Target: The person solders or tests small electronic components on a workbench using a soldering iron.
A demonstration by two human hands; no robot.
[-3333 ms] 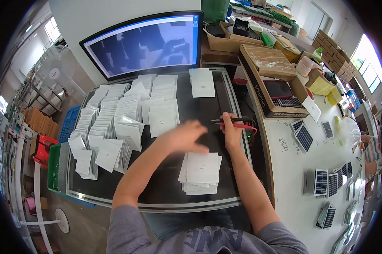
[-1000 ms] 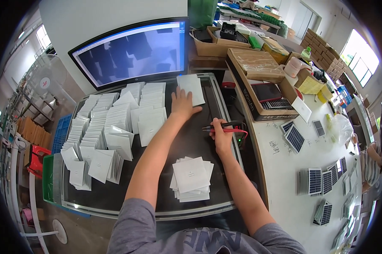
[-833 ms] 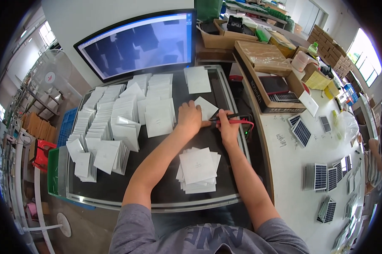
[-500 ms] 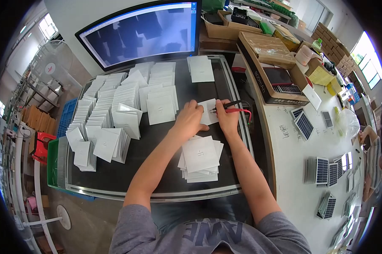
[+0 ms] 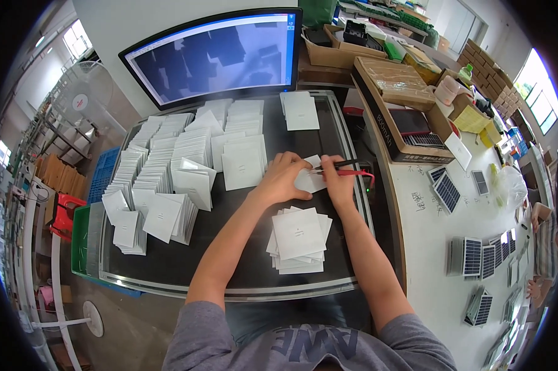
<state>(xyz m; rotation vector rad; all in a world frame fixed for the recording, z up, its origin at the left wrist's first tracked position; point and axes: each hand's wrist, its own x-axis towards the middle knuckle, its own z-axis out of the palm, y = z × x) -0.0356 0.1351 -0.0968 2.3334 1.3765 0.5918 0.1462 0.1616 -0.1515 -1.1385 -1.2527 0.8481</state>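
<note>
My left hand point(image 5: 283, 179) grips the left edge of a small white square panel point(image 5: 308, 182), thumb and fingers on its sides. In my right hand point(image 5: 339, 184) are two test probes, a black one point(image 5: 348, 162) and a red one point(image 5: 357, 172), pinched close together. Their tips point at the middle of the panel; whether they touch it is too small to tell. Nearer to me lies a loose stack of white panels point(image 5: 299, 234) with small marks at their centres. To the left, many more white panels point(image 5: 189, 145) stand and lean in rows.
A monitor point(image 5: 214, 59) stands behind the dark table point(image 5: 229, 247) with its metal rim. Several white panels point(image 5: 300, 111) lie at the far right of the table. The bench on the right bears an open cardboard box point(image 5: 384, 133) and dark solar panels point(image 5: 447, 190). Another person's arm point(image 5: 541, 213) shows there.
The view has shifted slightly, so the whole scene sits a little lower and further right. Both hands stay at the same panel, with the probes still in my right hand.
</note>
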